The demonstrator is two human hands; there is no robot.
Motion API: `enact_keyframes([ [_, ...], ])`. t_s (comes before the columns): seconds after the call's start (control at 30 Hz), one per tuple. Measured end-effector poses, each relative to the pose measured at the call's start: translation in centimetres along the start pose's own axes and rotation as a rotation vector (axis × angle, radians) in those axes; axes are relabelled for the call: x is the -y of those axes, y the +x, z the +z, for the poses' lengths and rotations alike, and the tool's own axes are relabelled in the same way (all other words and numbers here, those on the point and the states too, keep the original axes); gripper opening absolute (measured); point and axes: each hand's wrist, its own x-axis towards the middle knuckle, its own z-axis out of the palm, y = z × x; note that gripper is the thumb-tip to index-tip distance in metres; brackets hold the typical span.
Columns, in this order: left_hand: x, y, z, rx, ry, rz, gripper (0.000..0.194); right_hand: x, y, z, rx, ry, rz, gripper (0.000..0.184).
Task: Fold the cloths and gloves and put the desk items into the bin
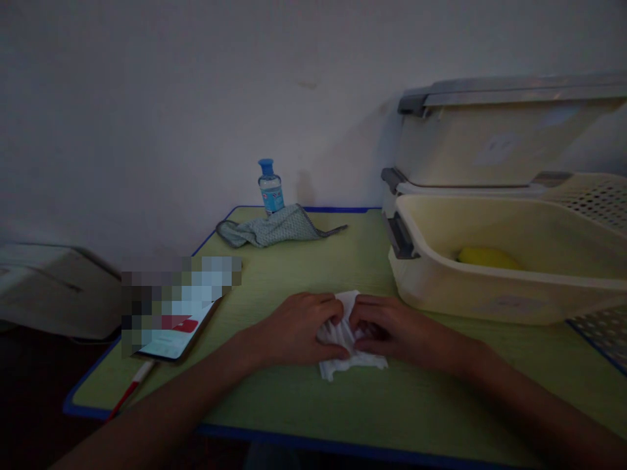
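Observation:
A crumpled white tissue (347, 339) lies on the green tabletop (274, 398), bunched between my two hands. From the left, my left hand (306, 329) grips its edge with curled fingers and thumb. My right hand (386, 326) pinches the opposite side, its fingers bent over the sheet. The middle folds show in the gap between the hands, and a ragged lower edge spreads toward me.
A phone (186, 320) with a red-and-white cable (134, 385) lies at left. Behind are a grey cloth (274, 228) and a blue-capped bottle (271, 189). At right, a cream basket (470, 294) holds something yellow (490, 257), before a lidded storage box (490, 143).

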Motion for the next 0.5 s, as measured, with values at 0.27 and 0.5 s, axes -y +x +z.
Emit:
enact_keyframes([
  [0.27,0.0,0.2,-0.2,0.031,-0.014,-0.015,0.037,-0.1,-0.1,0.0,0.014,0.016,-0.02,0.008],
  [0.5,0.1,0.0,-0.1,0.01,-0.03,-0.034,0.037,0.8,-0.9,-1.3,0.104,-0.018,-0.017,0.022],
])
